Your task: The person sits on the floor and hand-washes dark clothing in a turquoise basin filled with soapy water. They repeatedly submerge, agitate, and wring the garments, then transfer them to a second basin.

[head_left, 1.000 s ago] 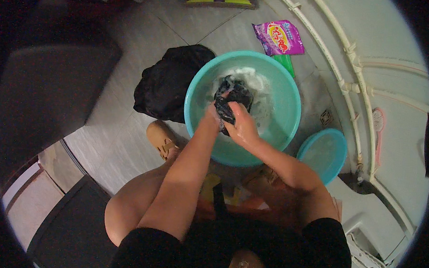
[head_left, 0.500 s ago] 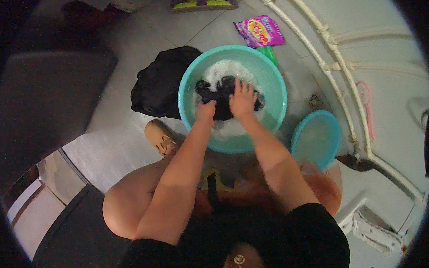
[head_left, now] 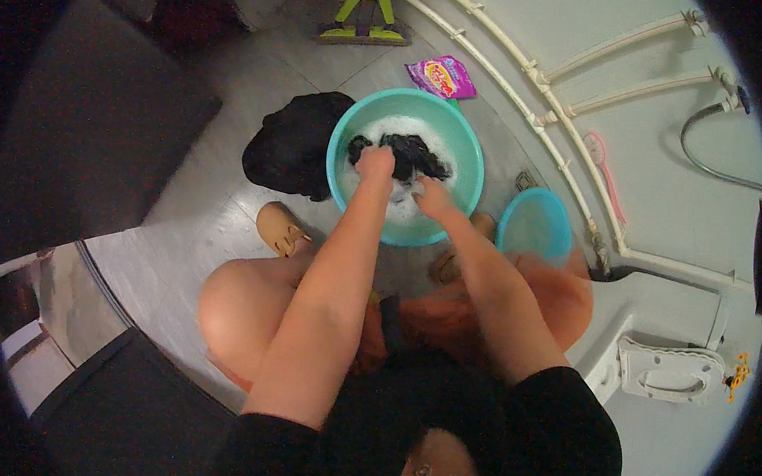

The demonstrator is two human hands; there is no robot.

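A wet black cloth [head_left: 412,155] lies bunched in white foam inside a round turquoise basin [head_left: 470,140]. My left hand [head_left: 375,162] is closed on the cloth's left part, its knuckles up. Near the cloth's lower right edge, my right hand [head_left: 433,196] dips into the suds with thumb and fingers apart. Nothing shows in its grip, though its fingertips are partly hidden by foam. On the floor against the basin's left side rests a dry-looking heap of black fabric [head_left: 292,147].
A purple packet [head_left: 441,77] lies beyond the basin. At its right stands a smaller blue basin [head_left: 534,222]. White pipes [head_left: 538,76] run along the wall, with a pink brush [head_left: 606,174] beside them. A green floor tool [head_left: 365,23] is at the far side.
My left hand has closed on the cloth. My right hand has come off the cloth's top, down to its near edge. The view has shifted slightly.
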